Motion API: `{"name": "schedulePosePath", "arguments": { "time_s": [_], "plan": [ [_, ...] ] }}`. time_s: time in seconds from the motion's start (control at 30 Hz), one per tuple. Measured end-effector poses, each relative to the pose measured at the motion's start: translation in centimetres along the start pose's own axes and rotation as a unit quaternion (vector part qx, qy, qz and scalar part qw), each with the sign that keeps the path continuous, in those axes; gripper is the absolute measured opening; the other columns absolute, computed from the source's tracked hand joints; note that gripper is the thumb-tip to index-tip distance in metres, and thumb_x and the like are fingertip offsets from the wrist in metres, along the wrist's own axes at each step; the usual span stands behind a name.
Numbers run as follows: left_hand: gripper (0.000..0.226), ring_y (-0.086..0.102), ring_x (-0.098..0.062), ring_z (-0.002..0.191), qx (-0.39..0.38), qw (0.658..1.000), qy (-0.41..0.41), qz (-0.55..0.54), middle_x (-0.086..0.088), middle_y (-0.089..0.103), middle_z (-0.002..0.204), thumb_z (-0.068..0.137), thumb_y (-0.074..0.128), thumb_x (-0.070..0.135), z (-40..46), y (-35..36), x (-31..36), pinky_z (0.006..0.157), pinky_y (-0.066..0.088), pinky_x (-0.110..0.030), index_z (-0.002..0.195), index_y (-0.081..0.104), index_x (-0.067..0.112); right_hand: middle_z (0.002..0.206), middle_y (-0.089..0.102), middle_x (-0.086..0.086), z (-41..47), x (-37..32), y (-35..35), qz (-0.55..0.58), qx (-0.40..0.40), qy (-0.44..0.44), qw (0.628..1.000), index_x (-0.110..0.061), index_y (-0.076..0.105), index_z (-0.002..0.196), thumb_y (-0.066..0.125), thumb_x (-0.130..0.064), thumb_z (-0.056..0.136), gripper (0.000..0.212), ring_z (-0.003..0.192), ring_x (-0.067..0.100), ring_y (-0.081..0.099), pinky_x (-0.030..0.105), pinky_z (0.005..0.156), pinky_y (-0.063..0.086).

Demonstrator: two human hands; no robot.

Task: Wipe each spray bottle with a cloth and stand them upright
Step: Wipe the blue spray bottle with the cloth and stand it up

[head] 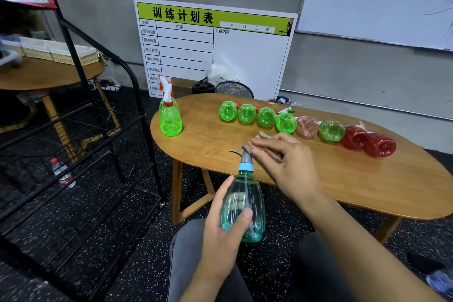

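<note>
A teal spray bottle [244, 206] is held in front of the near edge of the wooden table [318, 179], above the person's lap, its body upright and tilted slightly; it is gripped low on the body by the left hand [220, 225], whose thumb is curled across the front while the fingers [236, 200] are seen through the plastic, wrapped round the back; a brownish cloth [267, 147] is pinched between the thumb and the curled fingers of the right hand [286, 167] and is pressed against the grey nozzle head [245, 155] above the blue collar; one green spray bottle [170, 115] with a white and orange trigger is stood upright near the left end of the table; a row of bottles is laid on its side further back, bases turned toward the camera, each just beside or touching the next; four green ones [256, 115] are followed by a pale pink bottle [307, 127], another green bottle [332, 130] and two red bottles [367, 142] at the right end; a printed chart board [213, 46] is leaned against the grey wall behind the table; a black wire rack [81, 130] is seen to the left, with a small water bottle [61, 171] lying on the speckled floor beneath it.
</note>
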State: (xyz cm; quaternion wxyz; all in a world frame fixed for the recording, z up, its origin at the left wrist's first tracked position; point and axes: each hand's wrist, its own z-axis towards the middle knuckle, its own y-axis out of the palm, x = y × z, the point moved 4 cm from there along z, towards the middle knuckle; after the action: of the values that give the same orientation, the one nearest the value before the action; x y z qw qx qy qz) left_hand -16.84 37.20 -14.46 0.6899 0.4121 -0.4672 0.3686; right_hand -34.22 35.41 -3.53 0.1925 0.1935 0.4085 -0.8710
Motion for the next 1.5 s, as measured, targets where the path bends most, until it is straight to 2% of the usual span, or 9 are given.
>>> {"name": "schedulePosePath", "arguments": {
  "time_s": [0.07, 0.23, 0.4, 0.57, 0.77, 0.93, 1.1, 1.27, 1.5],
  "plan": [
    [0.065, 0.068, -0.001, 0.118, 0.001, 1.0, 0.005, -0.001, 0.023, 0.071, 0.128, 0.088, 0.069, 0.019, 0.0, 0.0, -0.1, 0.091, 0.054, -0.014, 0.149, 0.048, 0.024, 0.095, 0.064, -0.02, 0.0, 0.2, -0.2, -0.03, 0.03, 0.01, 0.999, -0.036, 0.074, 0.12, 0.057, -0.064, 0.085, 0.048, 0.081, -0.001, 0.062, 0.03, 0.074, 0.061],
    [0.065, 0.067, -0.008, 0.124, 0.023, 1.0, -0.007, -0.016, 0.019, 0.069, 0.134, 0.088, 0.069, 0.023, 0.2, -0.4, -0.5, 0.093, 0.057, -0.023, 0.15, 0.05, 0.029, 0.101, 0.065, -0.022, -1.0, -0.6, 1.6, 0.038, -0.109, -0.02, 0.993, -0.043, 0.07, 0.119, 0.062, -0.061, 0.087, 0.038, 0.085, 0.0, 0.064, 0.031, 0.076, 0.06],
    [0.065, 0.068, -0.007, 0.122, 0.023, 1.0, -0.001, -0.005, 0.018, 0.07, 0.133, 0.089, 0.071, 0.023, 0.1, -0.2, -0.3, 0.092, 0.055, -0.018, 0.15, 0.05, 0.027, 0.096, 0.067, -0.016, -0.1, 0.2, 0.1, -0.022, 0.041, 0.023, 0.999, -0.032, 0.077, 0.118, 0.07, -0.052, 0.087, 0.038, 0.081, 0.001, 0.064, 0.03, 0.074, 0.06],
    [0.071, 0.063, -0.008, 0.13, 0.038, 0.999, -0.004, 0.014, 0.015, 0.065, 0.141, 0.085, 0.074, 0.04, 0.1, -0.4, -0.3, 0.101, 0.052, -0.021, 0.151, 0.05, 0.03, 0.098, 0.067, -0.019, -0.9, -1.2, 1.6, 0.05, -0.089, -0.017, 0.995, -0.037, 0.076, 0.118, 0.065, -0.059, 0.088, 0.039, 0.085, 0.003, 0.065, 0.03, 0.074, 0.059],
    [0.063, 0.069, -0.006, 0.119, 0.024, 1.0, 0.0, 0.008, 0.018, 0.071, 0.13, 0.089, 0.068, 0.02, 0.1, -0.3, -0.4, 0.092, 0.055, -0.018, 0.149, 0.05, 0.028, 0.095, 0.063, -0.022, 0.0, -0.4, 0.4, -0.003, 0.03, 0.008, 1.0, -0.034, 0.075, 0.119, 0.064, -0.056, 0.087, 0.04, 0.08, -0.001, 0.063, 0.032, 0.072, 0.061],
    [0.069, 0.064, -0.011, 0.129, 0.037, 0.999, -0.009, 0.008, 0.015, 0.066, 0.14, 0.087, 0.075, 0.035, 0.2, -0.6, -0.2, 0.1, 0.056, -0.027, 0.15, 0.051, 0.029, 0.1, 0.068, -0.019, -0.7, -1.2, 1.6, 0.07, -0.131, -0.045, 0.988, -0.037, 0.076, 0.117, 0.067, -0.056, 0.087, 0.037, 0.092, -0.001, 0.064, 0.016, 0.079, 0.053],
    [0.064, 0.069, -0.005, 0.118, 0.01, 1.0, -0.003, 0.01, 0.02, 0.071, 0.129, 0.089, 0.068, 0.02, 0.1, -0.2, -0.3, 0.091, 0.056, -0.018, 0.149, 0.049, 0.026, 0.096, 0.067, -0.017, 0.3, 0.1, 0.1, 0.007, 0.005, -0.008, 1.0, -0.035, 0.076, 0.117, 0.071, -0.052, 0.087, 0.035, 0.085, 0.002, 0.066, 0.031, 0.076, 0.06],
    [0.072, 0.064, -0.008, 0.128, 0.033, 0.999, -0.004, 0.017, 0.017, 0.066, 0.14, 0.083, 0.074, 0.041, 0.1, -0.6, -0.2, 0.101, 0.054, -0.024, 0.15, 0.051, 0.029, 0.101, 0.068, -0.019, -0.8, -0.9, 1.5, 0.07, -0.121, -0.046, 0.989, -0.037, 0.075, 0.118, 0.064, -0.06, 0.087, 0.04, 0.092, 0.002, 0.066, 0.027, 0.08, 0.058],
    [0.063, 0.07, -0.005, 0.117, 0.026, 0.999, 0.001, 0.017, 0.019, 0.071, 0.129, 0.088, 0.066, 0.02, 0.2, -0.5, 0.1, 0.09, 0.056, -0.018, 0.149, 0.05, 0.026, 0.097, 0.065, -0.017, 0.1, 1.1, -0.9, -0.036, 0.026, -0.026, 0.999, -0.034, 0.075, 0.121, 0.061, -0.06, 0.088, 0.044, 0.079, 0.001, 0.064, 0.027, 0.071, 0.059]
  ]
}}
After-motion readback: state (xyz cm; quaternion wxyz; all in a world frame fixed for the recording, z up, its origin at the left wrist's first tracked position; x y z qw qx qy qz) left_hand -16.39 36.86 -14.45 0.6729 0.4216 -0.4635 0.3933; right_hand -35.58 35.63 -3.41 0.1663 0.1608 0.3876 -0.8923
